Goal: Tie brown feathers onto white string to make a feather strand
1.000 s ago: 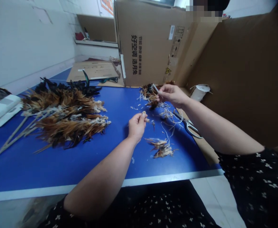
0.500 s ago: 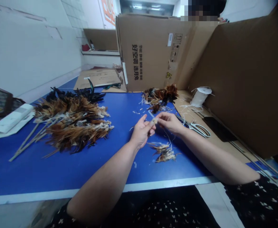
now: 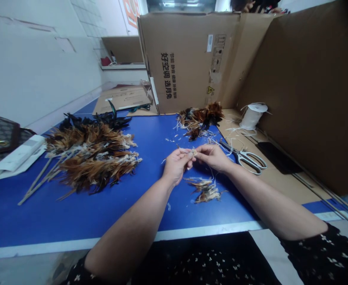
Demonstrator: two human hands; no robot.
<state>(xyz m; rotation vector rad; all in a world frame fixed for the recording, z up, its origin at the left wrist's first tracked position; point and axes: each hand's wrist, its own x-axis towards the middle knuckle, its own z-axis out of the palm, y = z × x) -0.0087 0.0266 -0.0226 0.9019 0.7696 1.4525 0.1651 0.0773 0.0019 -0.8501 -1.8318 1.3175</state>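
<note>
Over the blue table, my left hand (image 3: 175,165) and my right hand (image 3: 213,156) meet fingertip to fingertip. Both pinch a small pale, whitish-yellow piece (image 3: 194,152), mostly hidden by the fingers; it looks like the bound end of a feather bundle, but I cannot be sure. A thin white string hangs below my right hand. Just under the hands lies a small loose pile of brown and cream feathers (image 3: 208,192). Beyond them is a bigger heap of dark and rust-brown feathers (image 3: 202,116). Scissors (image 3: 248,159) rest right of my right hand.
Large brown feather bundles (image 3: 99,166) with thin sticks (image 3: 37,184) lie on the left. A white string spool (image 3: 252,117) stands on cardboard at the right, near a black flat object (image 3: 279,158). Tall cardboard (image 3: 191,67) walls the back. A patterned bag (image 3: 0,138) sits far left.
My right fingers have closed in against the left fingertips, and the pale strip that stuck up between them no longer shows upright. The left thumb has folded in. The view has shifted slightly.
</note>
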